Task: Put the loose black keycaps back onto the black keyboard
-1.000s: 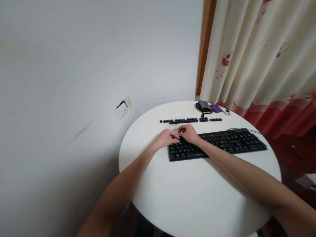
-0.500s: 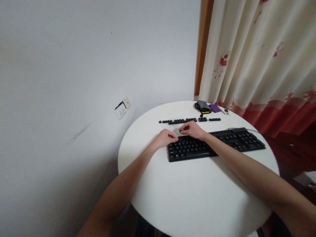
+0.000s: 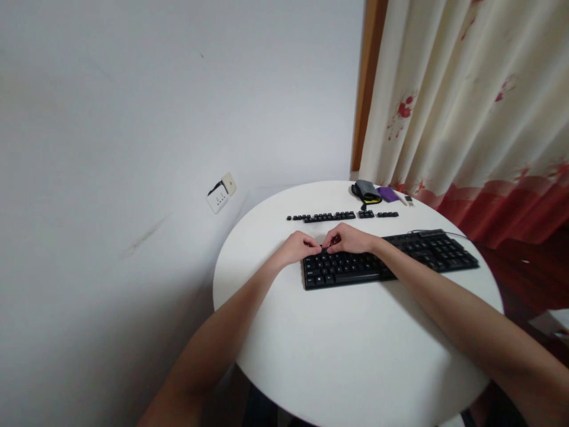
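Note:
A black keyboard (image 3: 355,277) lies at a slant on the round white table (image 3: 355,350). My left hand (image 3: 299,248) is at its upper left corner, thumb and fingertips brought together on the top row; what they hold, if anything, is hidden. Just beside them, my right hand (image 3: 347,238) reaches over the keyboard and pinches a small black keycap (image 3: 324,249) down at the same row. The fingertips of both hands almost meet there. Loose black keycaps (image 3: 329,217) stand in rows on the table behind the keyboard.
At the table's back lie a grey and black pouch (image 3: 366,191), a purple packet (image 3: 388,194) and a small white item (image 3: 408,201). A cable (image 3: 456,235) runs from the keyboard's back. The wall with a socket (image 3: 217,199) is left, a curtain (image 3: 444,118) right.
My right hand has come down and toward me, bringing the keycap from above the keyboard's back edge to its top row beside my left fingertips. My left hand has barely moved.

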A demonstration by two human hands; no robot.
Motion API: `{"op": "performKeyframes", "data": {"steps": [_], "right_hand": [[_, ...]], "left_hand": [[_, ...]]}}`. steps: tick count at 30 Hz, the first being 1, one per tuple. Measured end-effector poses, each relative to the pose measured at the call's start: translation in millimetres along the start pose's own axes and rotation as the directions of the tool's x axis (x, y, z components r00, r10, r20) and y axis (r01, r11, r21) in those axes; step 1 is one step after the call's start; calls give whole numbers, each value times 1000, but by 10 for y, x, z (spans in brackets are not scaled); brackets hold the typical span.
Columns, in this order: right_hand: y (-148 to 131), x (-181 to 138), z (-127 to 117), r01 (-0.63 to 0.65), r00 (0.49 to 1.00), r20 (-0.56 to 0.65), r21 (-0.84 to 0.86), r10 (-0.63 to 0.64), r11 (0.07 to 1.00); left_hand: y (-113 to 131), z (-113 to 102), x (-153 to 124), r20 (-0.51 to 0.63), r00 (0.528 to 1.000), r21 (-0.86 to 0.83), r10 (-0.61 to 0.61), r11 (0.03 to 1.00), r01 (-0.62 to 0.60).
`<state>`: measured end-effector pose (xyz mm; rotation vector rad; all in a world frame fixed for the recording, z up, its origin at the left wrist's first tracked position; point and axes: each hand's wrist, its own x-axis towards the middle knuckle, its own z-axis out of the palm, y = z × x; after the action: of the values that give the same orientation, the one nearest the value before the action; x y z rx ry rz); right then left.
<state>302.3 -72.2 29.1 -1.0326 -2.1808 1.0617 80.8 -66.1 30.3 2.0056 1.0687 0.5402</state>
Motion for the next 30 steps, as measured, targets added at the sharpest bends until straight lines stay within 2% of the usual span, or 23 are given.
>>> {"op": "performKeyframes", "data": {"steps": [12,16,20,22,24,26,30], "right_hand": [[-78,-13,24,25,1000,-5,-36,-25,999],[-85,4,38,21,999,-47,-27,-22,999],[-18,28,58,8,997,-77,-51,-12,999],[27,30,57,-31,999,-35,-30,30,999],[64,29,50,-45,999,11,-24,45,999],[84,28,40,-29,999,24,-47,30,998],[85,31,28,-22,999,40,-59,24,998]], "left_hand": [[14,6,7,1,1000,15,-9,1000,9],[36,3,0,6,1000,20,-3,1000,3],[38,-8,0,-45,997,168,64,984,-55],[27,-17,0,-80,991,251,110,964,-87],[16,-23,-2,-96,989,266,114,960,-85],[10,-27,-4,-62,995,207,73,977,-59],[-4,-33,6,103,995,38,5,999,-9]]}}
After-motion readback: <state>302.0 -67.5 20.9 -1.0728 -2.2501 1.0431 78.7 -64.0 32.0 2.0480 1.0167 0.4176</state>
